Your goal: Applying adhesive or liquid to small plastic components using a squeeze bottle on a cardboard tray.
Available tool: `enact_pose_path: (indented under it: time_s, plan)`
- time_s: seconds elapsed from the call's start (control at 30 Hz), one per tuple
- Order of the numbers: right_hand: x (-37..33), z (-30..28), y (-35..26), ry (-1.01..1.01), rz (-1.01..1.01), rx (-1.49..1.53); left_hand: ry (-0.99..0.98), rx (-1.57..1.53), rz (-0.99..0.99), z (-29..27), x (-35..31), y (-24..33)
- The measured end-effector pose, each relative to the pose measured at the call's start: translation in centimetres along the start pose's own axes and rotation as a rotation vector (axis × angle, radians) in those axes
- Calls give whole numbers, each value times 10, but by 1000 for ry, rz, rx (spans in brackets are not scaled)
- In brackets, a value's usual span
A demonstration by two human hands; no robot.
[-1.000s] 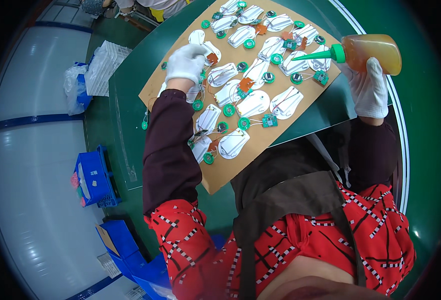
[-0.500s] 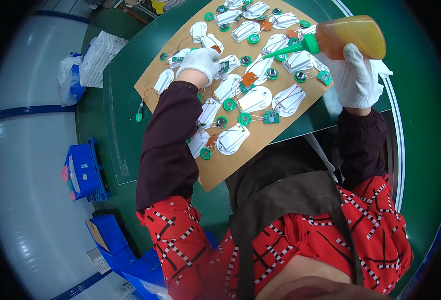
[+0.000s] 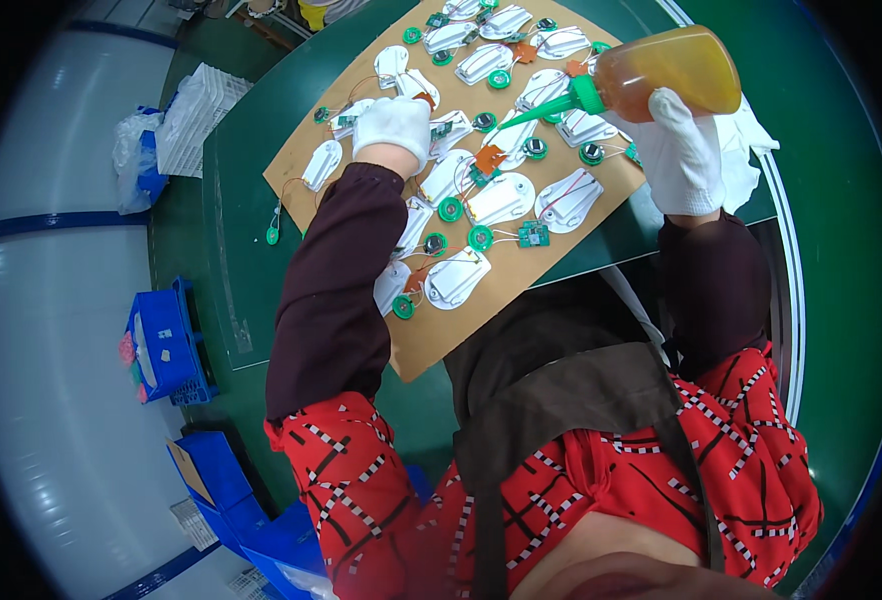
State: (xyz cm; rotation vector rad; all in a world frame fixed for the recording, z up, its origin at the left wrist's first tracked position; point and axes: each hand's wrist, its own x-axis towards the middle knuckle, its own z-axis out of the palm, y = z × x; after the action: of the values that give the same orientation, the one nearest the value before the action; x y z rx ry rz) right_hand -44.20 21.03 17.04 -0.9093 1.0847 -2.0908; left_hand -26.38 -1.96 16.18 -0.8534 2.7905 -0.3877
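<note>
A squeeze bottle [image 3: 671,72] of amber liquid with a long green nozzle lies tilted in my right hand [image 3: 683,155], which wears a white glove and is closed around it. The nozzle tip points left, over the white plastic housings near the middle of a brown board [image 3: 501,290]. My gloved left hand [image 3: 393,132] is curled over housings on the board's left part; its fingertips are hidden, as is whatever they grip. Beside it sit a white housing [image 3: 449,178] and a small green circuit board [image 3: 443,130].
Several housings with wires, green round parts [image 3: 480,238] and orange pieces [image 3: 489,160] cover the board on a green table [image 3: 251,280]. A white cloth [image 3: 746,140] lies beyond my right hand. Blue crates [image 3: 166,335] and a white stacked rack [image 3: 201,118] stand left.
My right hand and the bottle have moved left, bringing the nozzle tip left and slightly nearer to me. My left hand remains over the same housings, its fingers now more tucked under.
</note>
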Motion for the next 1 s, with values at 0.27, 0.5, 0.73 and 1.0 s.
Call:
enact_pose_path:
  time_s: [0.27,0.5,0.73,1.0]
  plan:
    - [23,3,19,-94,-30,-41,50,-719,-182,29,7,-20]
    - [58,19,47,-103,2,-197,-119,-616,-247,16,25,-18]
    - [79,42,66,-203,7,-349,-66,-552,-233,3,21,-9]
    - [81,57,63,-174,-58,-468,-80,-587,-221,-5,17,-4]
